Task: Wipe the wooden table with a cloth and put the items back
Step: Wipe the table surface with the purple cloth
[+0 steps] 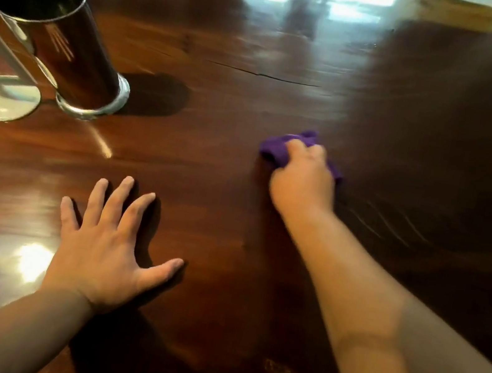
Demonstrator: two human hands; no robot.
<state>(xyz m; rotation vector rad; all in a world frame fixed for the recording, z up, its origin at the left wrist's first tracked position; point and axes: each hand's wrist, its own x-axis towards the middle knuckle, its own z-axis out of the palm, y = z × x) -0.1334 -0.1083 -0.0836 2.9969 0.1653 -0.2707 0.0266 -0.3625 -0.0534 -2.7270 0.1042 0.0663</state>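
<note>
A glossy dark wooden table [243,64] fills the view. My right hand [303,178] is closed around a bunched purple cloth [277,147] and presses it onto the table right of centre. My left hand [102,246] lies flat on the wood at the lower left, fingers spread, holding nothing. A tall shiny metal cylinder cup [62,45] stands upright at the left, well apart from both hands.
Beside the cup, a white stand with a round base [6,103] and a slanted panel sits at the table's left edge. Window light reflects off the far part of the table. Faint streaks show on the wood right of the cloth.
</note>
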